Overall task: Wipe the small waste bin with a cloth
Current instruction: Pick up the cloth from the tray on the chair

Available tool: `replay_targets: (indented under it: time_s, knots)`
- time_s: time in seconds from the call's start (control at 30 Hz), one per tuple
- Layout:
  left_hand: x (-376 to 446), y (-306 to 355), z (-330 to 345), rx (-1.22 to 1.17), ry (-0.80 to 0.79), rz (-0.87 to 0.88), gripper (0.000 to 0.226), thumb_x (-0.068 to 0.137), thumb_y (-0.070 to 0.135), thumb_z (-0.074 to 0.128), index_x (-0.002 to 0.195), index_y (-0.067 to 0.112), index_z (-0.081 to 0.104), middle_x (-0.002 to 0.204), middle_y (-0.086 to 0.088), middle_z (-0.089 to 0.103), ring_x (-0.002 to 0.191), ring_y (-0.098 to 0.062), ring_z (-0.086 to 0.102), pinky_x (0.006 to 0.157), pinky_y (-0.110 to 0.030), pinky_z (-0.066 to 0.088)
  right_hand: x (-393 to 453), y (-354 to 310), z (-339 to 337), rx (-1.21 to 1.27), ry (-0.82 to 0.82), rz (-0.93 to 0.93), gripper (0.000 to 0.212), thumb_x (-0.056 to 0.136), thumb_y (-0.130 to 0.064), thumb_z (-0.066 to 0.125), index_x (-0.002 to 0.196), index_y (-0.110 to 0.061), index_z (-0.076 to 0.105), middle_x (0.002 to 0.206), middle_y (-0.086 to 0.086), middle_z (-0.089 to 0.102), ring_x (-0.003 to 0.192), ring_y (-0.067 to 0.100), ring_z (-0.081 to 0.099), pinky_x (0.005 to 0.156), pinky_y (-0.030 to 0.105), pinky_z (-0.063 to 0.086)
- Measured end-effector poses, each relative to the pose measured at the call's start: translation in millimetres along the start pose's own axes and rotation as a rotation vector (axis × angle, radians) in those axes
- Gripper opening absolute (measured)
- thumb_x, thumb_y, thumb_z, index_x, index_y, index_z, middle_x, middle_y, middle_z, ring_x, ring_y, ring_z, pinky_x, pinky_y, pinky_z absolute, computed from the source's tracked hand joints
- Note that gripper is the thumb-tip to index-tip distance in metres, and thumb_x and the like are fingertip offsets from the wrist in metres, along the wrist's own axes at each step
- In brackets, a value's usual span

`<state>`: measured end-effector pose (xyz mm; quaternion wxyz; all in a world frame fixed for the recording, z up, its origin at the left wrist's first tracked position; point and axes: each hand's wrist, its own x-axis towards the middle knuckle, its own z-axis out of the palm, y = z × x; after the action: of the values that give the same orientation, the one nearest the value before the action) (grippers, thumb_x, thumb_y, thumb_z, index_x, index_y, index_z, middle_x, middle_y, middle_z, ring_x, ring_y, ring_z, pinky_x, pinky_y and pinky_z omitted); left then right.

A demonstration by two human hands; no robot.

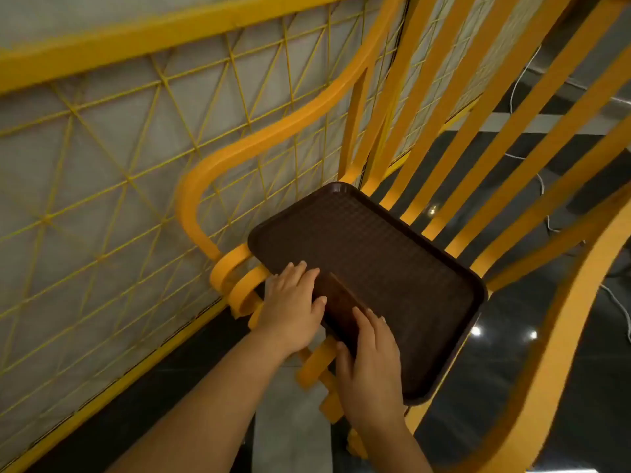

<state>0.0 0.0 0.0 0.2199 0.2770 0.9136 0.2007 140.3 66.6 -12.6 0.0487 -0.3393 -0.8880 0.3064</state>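
A dark brown textured tray point(392, 268) lies across the yellow slats of a big chair-like frame. On its near left corner sits a small, flat, lighter brown object point(341, 300); I cannot tell what it is. My left hand point(293, 308) lies flat on the tray's left edge, fingers spread, thumb touching the object's left side. My right hand point(370, 360) holds the object's near end, fingers on top and thumb underneath. I see nothing I can recognise as a waste bin or a cloth.
The yellow frame's curved arm point(218, 172) and slats point(512, 138) surround the tray. A yellow wire-mesh fence point(102, 138) stands close on the left. Below is a dark glossy floor point(512, 353) with white cables point(614, 302) at right.
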Motion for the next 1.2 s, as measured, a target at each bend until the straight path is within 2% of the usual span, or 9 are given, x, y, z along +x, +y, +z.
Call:
replay_targets:
  time_s: [0.17, 0.27, 0.43, 0.53, 0.7, 0.83, 0.97, 1.07, 1.2]
  knots:
    - [15, -13, 23, 0.092, -0.017, -0.025, 0.054, 0.102, 0.044, 0.032, 0.152, 0.026, 0.025, 0.164, -0.001, 0.008, 0.151, -0.021, -0.006, 0.123, -0.045, 0.002, 10, 8, 18, -0.05, -0.041, -0.026, 0.056, 0.099, -0.034, 0.039, 0.15, -0.027, 0.016, 0.158, -0.007, 0.015, 0.146, 0.014, 0.002, 0.119, 0.037, 0.005]
    - [16, -16, 29, 0.032, 0.032, -0.035, 0.044, 0.1, 0.044, 0.039, 0.14, 0.027, 0.044, 0.163, -0.002, 0.014, 0.151, -0.022, -0.003, 0.122, -0.044, 0.005, 10, 13, 22, -0.046, -0.066, -0.001, 0.057, 0.1, -0.038, 0.035, 0.151, -0.025, 0.013, 0.159, -0.007, 0.01, 0.146, 0.012, 0.0, 0.119, 0.035, 0.002]
    - [8, -7, 22, -0.158, 0.101, -0.021, 0.018, 0.096, 0.038, 0.053, 0.108, 0.027, 0.061, 0.142, 0.002, 0.05, 0.145, -0.022, 0.026, 0.12, -0.04, 0.02, 13, 15, 25, -0.014, -0.047, 0.003, 0.061, 0.098, -0.039, 0.04, 0.151, -0.024, 0.013, 0.158, -0.006, 0.013, 0.146, 0.013, 0.004, 0.119, 0.035, 0.002]
    - [-6, 7, 11, -0.417, 0.093, -0.103, 0.007, 0.095, 0.035, 0.057, 0.1, 0.031, 0.058, 0.102, 0.011, 0.062, 0.107, -0.013, 0.059, 0.092, -0.03, 0.051, 16, 11, 25, 0.015, 0.028, 0.004, 0.069, 0.092, -0.038, 0.054, 0.15, -0.02, 0.02, 0.155, 0.0, 0.025, 0.144, 0.018, 0.012, 0.119, 0.041, 0.011]
    - [-26, 20, -4, -0.84, 0.067, -0.179, 0.012, 0.09, 0.024, 0.067, 0.094, 0.032, 0.059, 0.093, 0.009, 0.071, 0.086, -0.002, 0.066, 0.06, -0.008, 0.048, 18, -1, 18, 0.206, 0.14, -0.019, 0.062, 0.085, -0.025, 0.065, 0.141, -0.027, 0.038, 0.138, -0.006, 0.047, 0.133, 0.015, 0.036, 0.11, 0.049, 0.031]
    - [-39, 12, -18, -1.1, 0.223, -0.333, 0.021, 0.088, 0.033, 0.067, 0.107, 0.027, 0.06, 0.101, 0.005, 0.069, 0.09, -0.005, 0.065, 0.067, -0.017, 0.048, 12, -19, 8, 0.448, 0.076, 0.029, 0.045, 0.09, -0.015, 0.058, 0.126, -0.04, 0.048, 0.111, -0.017, 0.062, 0.101, 0.003, 0.059, 0.086, 0.035, 0.052]
    - [-63, -10, -14, -1.18, 0.135, -0.435, 0.043, 0.092, 0.053, 0.05, 0.13, 0.033, 0.051, 0.123, 0.01, 0.057, 0.116, -0.012, 0.054, 0.097, -0.033, 0.044, -1, -39, 2, 0.64, 0.037, 0.146, 0.033, 0.092, -0.029, 0.058, 0.122, -0.034, 0.047, 0.099, -0.019, 0.06, 0.089, -0.004, 0.058, 0.069, 0.016, 0.046]
    - [-86, -28, -5, -1.366, -0.071, -0.456, 0.073, 0.075, 0.077, 0.053, 0.134, 0.034, 0.053, 0.128, 0.006, 0.064, 0.123, -0.016, 0.057, 0.111, -0.044, 0.037, -16, -51, 8, 0.728, -0.044, 0.203, 0.017, 0.092, -0.039, 0.054, 0.108, -0.037, 0.056, 0.093, -0.012, 0.066, 0.089, 0.005, 0.063, 0.075, 0.029, 0.052]
    - [-124, -44, -1, -1.547, -0.153, -0.405, 0.055, 0.079, 0.057, 0.058, 0.124, 0.027, 0.064, 0.118, -0.001, 0.072, 0.112, -0.017, 0.066, 0.099, -0.037, 0.048, -42, -59, 24, 0.759, -0.155, 0.217, 0.028, 0.089, -0.051, 0.047, 0.102, -0.034, 0.065, 0.091, -0.004, 0.07, 0.085, 0.014, 0.067, 0.079, 0.044, 0.056]
